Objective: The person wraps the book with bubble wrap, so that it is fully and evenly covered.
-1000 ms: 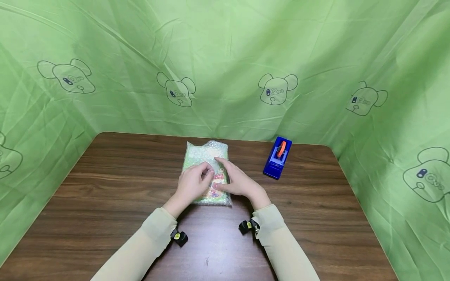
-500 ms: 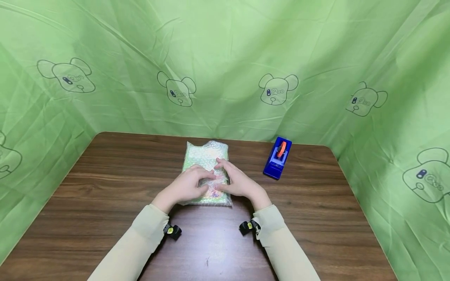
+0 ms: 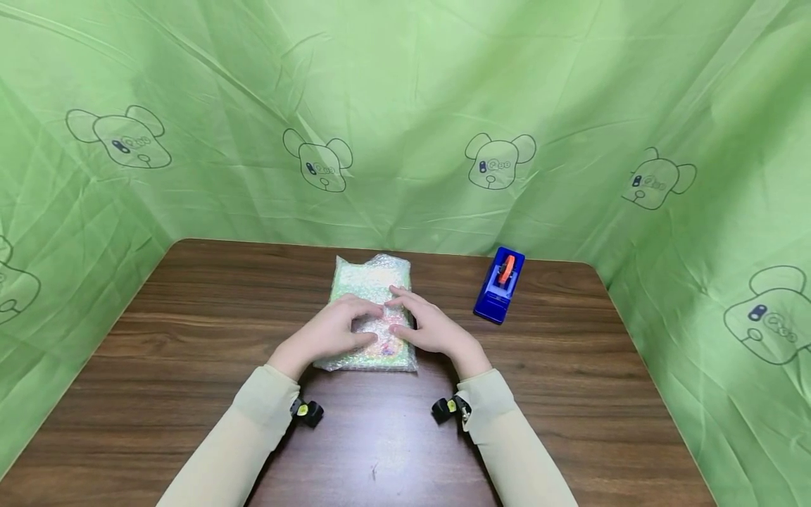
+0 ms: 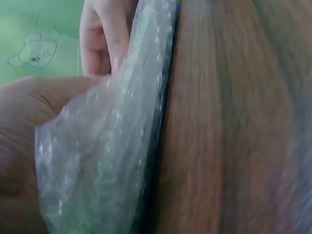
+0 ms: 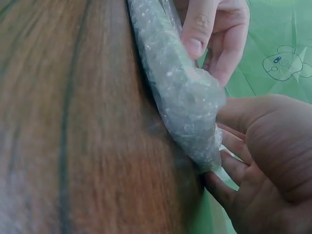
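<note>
A flat package in clear bubble wrap point(image 3: 367, 278), with green and colourful print showing through, lies on the table in the head view. My left hand point(image 3: 329, 331) rests over its left part, fingers gently bent and thumb apart. From the other side my right hand point(image 3: 434, 327) touches the right part with spread, relaxed fingers. The fingertips of both hands almost meet near the middle. In the left wrist view the bubble wrap point(image 4: 97, 151) bulges loosely along the near edge. My right fingers point(image 5: 234, 165) lie beside the puffed corner of the wrap in the right wrist view.
A blue tape dispenser point(image 3: 497, 292) with an orange roll stands at the back right of the brown wooden table point(image 3: 209, 317). Green cloth point(image 3: 405, 105) with bear drawings hangs around the table's back and sides.
My left hand has gone from bunched fingers near the package's centre to a looser, spread pose further left. The right hand has barely moved, and the package stays in place.
</note>
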Demonstrator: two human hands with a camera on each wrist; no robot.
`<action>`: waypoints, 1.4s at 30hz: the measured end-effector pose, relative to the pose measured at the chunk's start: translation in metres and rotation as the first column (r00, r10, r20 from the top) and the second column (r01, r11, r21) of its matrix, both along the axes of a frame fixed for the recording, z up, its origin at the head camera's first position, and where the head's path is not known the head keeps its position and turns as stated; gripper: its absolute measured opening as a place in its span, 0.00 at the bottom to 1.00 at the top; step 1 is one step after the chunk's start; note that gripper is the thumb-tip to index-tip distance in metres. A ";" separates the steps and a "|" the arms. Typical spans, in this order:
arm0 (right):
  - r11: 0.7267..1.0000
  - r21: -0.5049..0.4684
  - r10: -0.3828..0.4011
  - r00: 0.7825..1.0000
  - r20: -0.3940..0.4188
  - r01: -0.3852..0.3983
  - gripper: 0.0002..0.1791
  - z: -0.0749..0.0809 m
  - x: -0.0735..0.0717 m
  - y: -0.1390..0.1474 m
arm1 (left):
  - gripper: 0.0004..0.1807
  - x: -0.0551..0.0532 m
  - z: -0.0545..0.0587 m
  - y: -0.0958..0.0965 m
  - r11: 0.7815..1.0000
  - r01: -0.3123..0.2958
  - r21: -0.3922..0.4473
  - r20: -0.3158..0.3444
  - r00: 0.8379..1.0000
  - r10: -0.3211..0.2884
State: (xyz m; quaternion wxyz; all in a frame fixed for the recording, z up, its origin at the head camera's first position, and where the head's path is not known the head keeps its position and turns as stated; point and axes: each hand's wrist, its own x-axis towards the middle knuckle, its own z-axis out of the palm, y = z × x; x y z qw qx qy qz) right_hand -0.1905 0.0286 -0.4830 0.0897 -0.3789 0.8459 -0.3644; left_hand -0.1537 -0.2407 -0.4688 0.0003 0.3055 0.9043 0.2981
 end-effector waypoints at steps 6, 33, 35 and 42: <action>0.999 -0.022 0.029 0.999 -0.027 -0.029 0.28 -0.014 -0.008 0.002 | 0.48 -0.008 -0.004 -0.012 0.995 -0.068 -0.074 0.016 0.997 0.070; 0.998 0.062 0.010 0.999 0.048 -0.013 0.27 0.007 0.006 -0.007 | 0.54 -0.011 0.004 -0.042 0.995 0.095 -0.042 0.240 0.967 -0.082; 0.999 0.042 0.019 0.999 0.040 -0.020 0.27 0.007 0.005 -0.006 | 0.53 -0.011 0.004 -0.042 0.995 0.091 -0.029 0.235 0.968 -0.081; 0.999 -0.005 0.053 0.999 -0.006 -0.053 0.27 -0.003 -0.002 -0.002 | 0.53 -0.010 0.006 -0.039 0.995 0.102 -0.012 0.225 0.970 -0.097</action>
